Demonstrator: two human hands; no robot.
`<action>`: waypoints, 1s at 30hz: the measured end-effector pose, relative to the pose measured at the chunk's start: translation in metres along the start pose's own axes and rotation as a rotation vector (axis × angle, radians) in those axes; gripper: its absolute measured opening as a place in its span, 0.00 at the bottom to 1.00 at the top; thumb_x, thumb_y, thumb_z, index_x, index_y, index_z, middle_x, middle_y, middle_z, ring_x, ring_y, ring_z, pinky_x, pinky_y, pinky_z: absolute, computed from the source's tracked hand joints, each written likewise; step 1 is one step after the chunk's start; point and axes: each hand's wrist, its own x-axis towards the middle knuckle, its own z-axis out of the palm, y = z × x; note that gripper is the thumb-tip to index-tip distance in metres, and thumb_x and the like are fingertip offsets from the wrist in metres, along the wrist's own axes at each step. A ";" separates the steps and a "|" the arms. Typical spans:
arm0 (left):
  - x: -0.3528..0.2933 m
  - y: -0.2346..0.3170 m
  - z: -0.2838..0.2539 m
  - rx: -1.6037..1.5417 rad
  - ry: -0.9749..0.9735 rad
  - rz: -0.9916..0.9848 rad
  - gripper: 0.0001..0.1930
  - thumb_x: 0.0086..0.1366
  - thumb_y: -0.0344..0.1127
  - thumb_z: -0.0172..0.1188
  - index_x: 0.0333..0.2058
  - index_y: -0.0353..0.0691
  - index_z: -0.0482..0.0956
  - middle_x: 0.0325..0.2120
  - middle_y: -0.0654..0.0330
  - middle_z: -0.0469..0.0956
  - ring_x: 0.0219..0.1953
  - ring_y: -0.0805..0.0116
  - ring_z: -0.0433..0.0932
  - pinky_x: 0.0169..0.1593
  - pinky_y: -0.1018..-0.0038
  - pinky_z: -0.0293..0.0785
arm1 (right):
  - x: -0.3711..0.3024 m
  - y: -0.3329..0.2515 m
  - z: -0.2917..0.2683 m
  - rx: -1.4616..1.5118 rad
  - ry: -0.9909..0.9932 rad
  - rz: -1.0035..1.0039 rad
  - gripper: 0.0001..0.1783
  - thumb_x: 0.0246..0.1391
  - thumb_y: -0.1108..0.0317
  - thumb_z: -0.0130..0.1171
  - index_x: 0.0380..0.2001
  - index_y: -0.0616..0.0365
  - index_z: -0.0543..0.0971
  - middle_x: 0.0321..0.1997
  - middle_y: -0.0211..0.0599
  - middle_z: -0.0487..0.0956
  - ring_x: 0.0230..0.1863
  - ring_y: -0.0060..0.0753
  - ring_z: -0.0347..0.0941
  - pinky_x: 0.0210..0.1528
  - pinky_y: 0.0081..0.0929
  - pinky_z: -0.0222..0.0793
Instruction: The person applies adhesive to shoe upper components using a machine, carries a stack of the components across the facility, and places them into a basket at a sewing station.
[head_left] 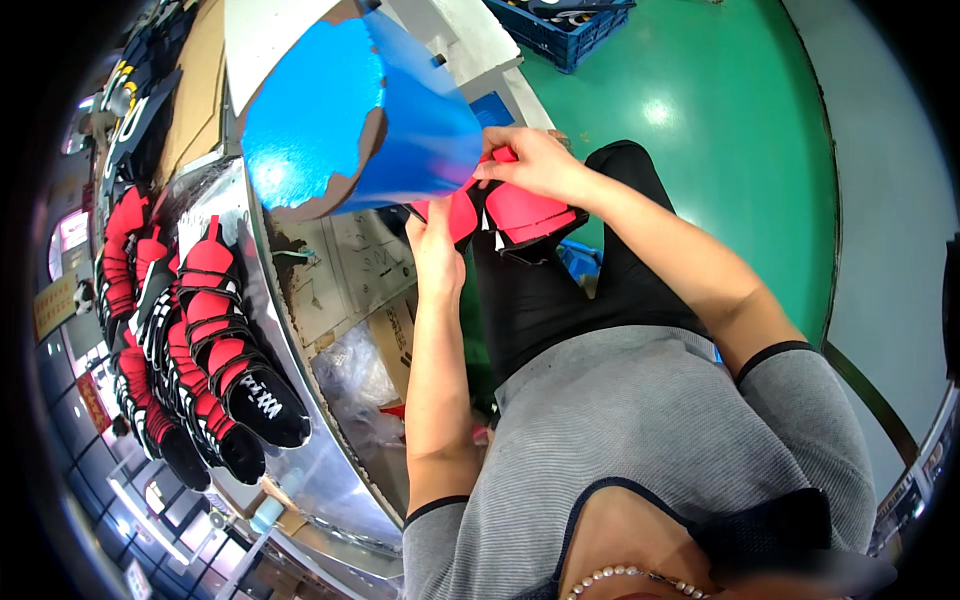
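Note:
A red and black shoe upper (pixel 528 214) with white edging is held between my two hands, above my lap and close beside a blue machine head (pixel 420 120) with chipped paint. My left hand (pixel 436 250) grips the upper's left red part, its fingertips partly hidden under the machine head. Bent over the top edge of the upper, my right hand (pixel 540 165) pinches a red strip there with thumb and fingers. The machine's working parts are hidden behind its blue housing.
Stacked red and black shoe uppers (pixel 214 320) lie in rows on a metal-topped table (pixel 320 460) at the left. Clear plastic bags (pixel 358 375) sit beside a cardboard box (pixel 393 340) below the machine. A blue crate (pixel 565 40) stands on the green floor (pixel 740 180) at the top.

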 end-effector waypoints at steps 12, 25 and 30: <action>-0.012 0.036 -0.006 -0.483 0.438 -0.321 0.11 0.66 0.37 0.52 0.42 0.36 0.72 0.39 0.57 0.77 0.41 0.64 0.76 0.48 0.66 0.73 | -0.003 0.012 -0.093 0.085 0.321 0.205 0.21 0.58 0.52 0.53 0.32 0.63 0.78 0.26 0.29 0.76 0.28 0.20 0.69 0.32 0.23 0.67; -0.081 0.013 0.041 0.018 0.198 -0.196 0.11 0.63 0.41 0.61 0.38 0.41 0.75 0.33 0.69 0.74 0.34 0.80 0.71 0.41 0.78 0.68 | -0.061 -0.030 -0.052 0.178 0.412 0.199 0.15 0.61 0.63 0.50 0.40 0.65 0.76 0.34 0.34 0.77 0.36 0.21 0.72 0.39 0.20 0.69; -0.059 0.029 0.027 0.077 0.053 0.004 0.13 0.62 0.40 0.61 0.40 0.38 0.74 0.35 0.66 0.74 0.37 0.77 0.71 0.44 0.76 0.68 | -0.055 -0.040 -0.022 -0.210 -0.006 -0.047 0.16 0.51 0.63 0.64 0.39 0.61 0.76 0.27 0.32 0.78 0.33 0.21 0.74 0.38 0.21 0.69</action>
